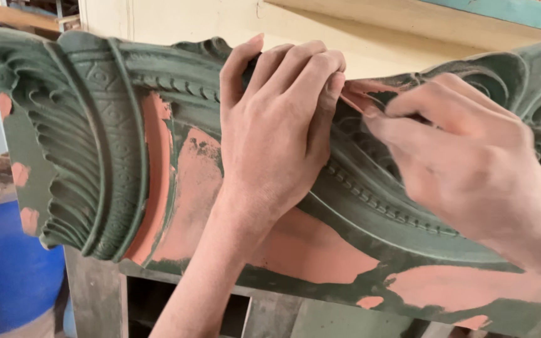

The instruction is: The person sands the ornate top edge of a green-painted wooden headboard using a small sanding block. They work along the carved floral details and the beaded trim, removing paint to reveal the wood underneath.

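A large carved ornamental piece (pixel 101 144), coated dark green with salmon-pink patches showing through, fills the view; it has scrolls, ribbed leaves and beaded bands. My left hand (pixel 277 125) rests on its upper ridge, fingers curled over the top. My right hand (pixel 464 169), blurred, presses its fingertips against the carved grooves just right of the left hand's knuckles. A thin pinkish sliver (pixel 353 99) shows between the two hands; I cannot tell whether it is a tool or a finger.
A blue barrel (pixel 7 269) stands at the lower left. Below the carving is a grey support with a dark opening (pixel 151 307). A cream wall (pixel 220 22) and a wooden plank (pixel 421 22) lie behind.
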